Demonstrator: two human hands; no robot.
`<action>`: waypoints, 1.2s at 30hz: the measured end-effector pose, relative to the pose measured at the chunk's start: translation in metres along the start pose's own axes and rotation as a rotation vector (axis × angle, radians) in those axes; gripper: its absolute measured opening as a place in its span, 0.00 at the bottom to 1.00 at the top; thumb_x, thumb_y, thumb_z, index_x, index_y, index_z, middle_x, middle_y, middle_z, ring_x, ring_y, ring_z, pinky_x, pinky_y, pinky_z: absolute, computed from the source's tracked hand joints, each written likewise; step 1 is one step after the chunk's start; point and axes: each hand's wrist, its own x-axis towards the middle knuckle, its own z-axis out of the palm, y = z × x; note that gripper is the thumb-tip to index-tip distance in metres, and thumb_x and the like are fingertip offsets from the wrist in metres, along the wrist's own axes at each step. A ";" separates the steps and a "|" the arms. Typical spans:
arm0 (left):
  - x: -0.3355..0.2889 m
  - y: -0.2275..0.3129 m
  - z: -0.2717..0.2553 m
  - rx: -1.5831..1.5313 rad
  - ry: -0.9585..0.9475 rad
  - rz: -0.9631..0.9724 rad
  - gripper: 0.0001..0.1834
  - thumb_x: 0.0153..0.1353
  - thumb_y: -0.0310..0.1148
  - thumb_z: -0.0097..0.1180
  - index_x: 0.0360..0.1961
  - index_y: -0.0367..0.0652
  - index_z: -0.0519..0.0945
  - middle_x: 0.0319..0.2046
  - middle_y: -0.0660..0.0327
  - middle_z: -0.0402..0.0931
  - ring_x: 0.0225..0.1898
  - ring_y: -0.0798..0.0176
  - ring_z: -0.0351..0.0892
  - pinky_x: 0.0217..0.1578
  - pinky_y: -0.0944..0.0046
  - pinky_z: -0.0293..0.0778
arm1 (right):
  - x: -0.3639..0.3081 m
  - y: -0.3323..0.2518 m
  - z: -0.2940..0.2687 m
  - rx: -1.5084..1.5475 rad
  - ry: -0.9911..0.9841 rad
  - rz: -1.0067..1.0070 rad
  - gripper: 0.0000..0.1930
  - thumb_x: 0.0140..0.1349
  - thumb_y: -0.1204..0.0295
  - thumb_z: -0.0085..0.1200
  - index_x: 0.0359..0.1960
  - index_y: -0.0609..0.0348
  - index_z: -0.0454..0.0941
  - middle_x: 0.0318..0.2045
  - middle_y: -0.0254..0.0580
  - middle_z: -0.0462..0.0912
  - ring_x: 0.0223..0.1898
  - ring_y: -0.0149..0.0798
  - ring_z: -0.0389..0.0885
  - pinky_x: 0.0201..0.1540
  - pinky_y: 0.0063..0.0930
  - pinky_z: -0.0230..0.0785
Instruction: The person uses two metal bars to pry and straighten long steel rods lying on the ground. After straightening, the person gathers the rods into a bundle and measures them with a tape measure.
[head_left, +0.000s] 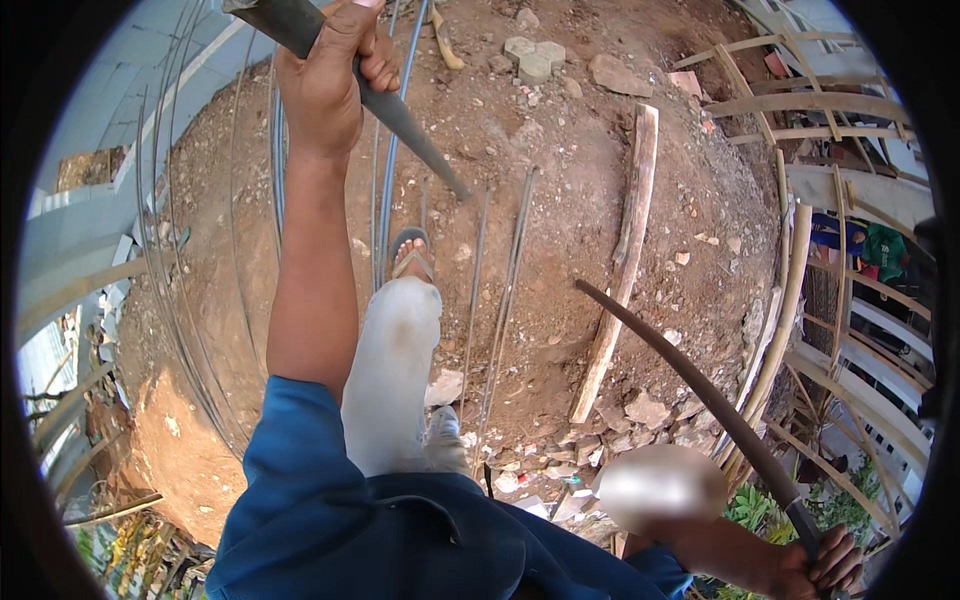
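Note:
My left hand (pixel 335 85), at the end of an outstretched arm at the upper left, is closed round a dark tapered bar (pixel 405 125). Its thick end rises past the top edge; its narrow end points down to the right. My right hand (pixel 822 565), at the lower right, grips the dark end of a long, brownish, slightly curved bar (pixel 690 380). That bar narrows toward a tip over the middle of the ground. The two tips are apart, with soil showing between. Whether the bars touch the ground I cannot tell.
Thin metal rods (pixel 510 290) lie by my sandalled foot (pixel 413 258) and farther left. A rough wooden plank (pixel 625 260) rests on stony soil. Grey paving blocks (pixel 535 60) lie beyond. Wooden framing (pixel 835 105) lines the right side. A pale blurred shape (pixel 660 485) is near my right arm.

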 end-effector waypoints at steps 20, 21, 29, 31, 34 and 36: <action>0.054 0.029 -0.063 0.046 0.341 -0.572 0.13 0.62 0.32 0.54 0.21 0.41 0.69 0.24 0.59 0.72 0.33 0.62 0.72 0.44 0.58 0.68 | -0.005 0.058 0.180 -0.377 0.005 0.434 0.18 0.61 0.69 0.59 0.22 0.53 0.59 0.15 0.32 0.61 0.18 0.28 0.60 0.22 0.22 0.56; 0.051 0.040 -0.054 0.047 0.307 -0.562 0.13 0.61 0.31 0.53 0.21 0.40 0.70 0.25 0.59 0.72 0.34 0.62 0.72 0.45 0.57 0.68 | -0.019 0.052 0.184 -0.586 -0.059 0.473 0.17 0.61 0.70 0.59 0.23 0.55 0.61 0.16 0.33 0.64 0.19 0.29 0.62 0.23 0.24 0.58; 0.046 0.203 0.054 0.241 -0.507 -0.172 0.14 0.57 0.30 0.55 0.18 0.38 0.68 0.17 0.60 0.67 0.23 0.62 0.70 0.31 0.64 0.70 | -0.098 0.004 0.220 -0.578 -0.414 0.579 0.18 0.57 0.71 0.58 0.15 0.58 0.64 0.15 0.39 0.68 0.18 0.36 0.67 0.25 0.29 0.59; 0.053 0.240 0.073 0.222 -0.717 -0.141 0.15 0.57 0.30 0.56 0.17 0.38 0.68 0.16 0.60 0.67 0.20 0.63 0.69 0.26 0.66 0.67 | -0.104 -0.007 0.230 -0.521 -0.521 0.529 0.17 0.55 0.73 0.58 0.13 0.58 0.64 0.14 0.39 0.66 0.17 0.38 0.66 0.23 0.31 0.58; 0.054 0.281 0.092 0.189 -0.924 -0.185 0.18 0.55 0.33 0.57 0.15 0.38 0.66 0.15 0.60 0.66 0.17 0.63 0.67 0.21 0.66 0.62 | -0.105 -0.042 0.236 -0.522 -0.517 0.510 0.18 0.54 0.74 0.57 0.12 0.58 0.62 0.12 0.40 0.64 0.15 0.39 0.64 0.21 0.33 0.56; 0.048 0.299 0.104 0.138 -1.028 -0.223 0.18 0.55 0.34 0.58 0.15 0.38 0.65 0.14 0.60 0.66 0.16 0.63 0.66 0.21 0.66 0.62 | -0.096 -0.079 0.222 -0.548 -0.374 0.554 0.19 0.55 0.75 0.56 0.11 0.58 0.61 0.12 0.40 0.64 0.14 0.39 0.63 0.19 0.33 0.55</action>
